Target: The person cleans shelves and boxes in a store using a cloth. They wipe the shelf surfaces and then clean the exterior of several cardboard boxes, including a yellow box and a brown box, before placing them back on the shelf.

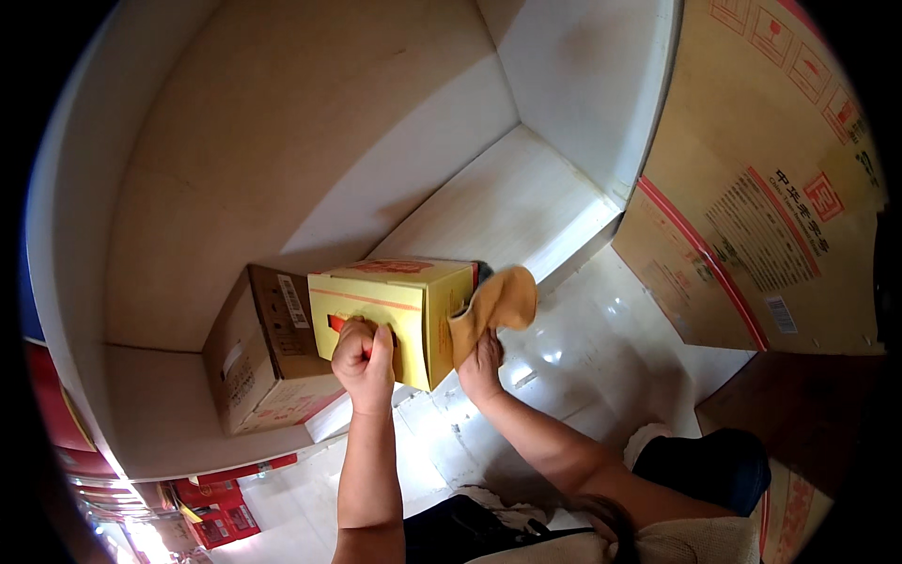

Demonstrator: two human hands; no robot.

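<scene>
By the shelf edge (pixel 575 241), the left hand (pixel 365 365) clenches the likely stiff yellow box (pixel 406 329) by its red strap (pixel 335 323), probably surest; the right hand (pixel 482 368) clutches tan cloth (pixel 500 301).

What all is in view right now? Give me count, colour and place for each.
Handled box: one, yellow, centre, at the shelf's front
Handle: one, red, on that box's near face
Cloth: one, tan, right of that box
Cardboard box: one, brown, left of the yellow one
Shelf compartment: one, whitish, behind both boxes
Large carton: one, brown with red stripe, far right
Packages: several, mostly red, lower left
Floor: one, pale, below
Left hand: one, bare, gripping the handle
Right hand: one, bare, holding the cloth
</scene>
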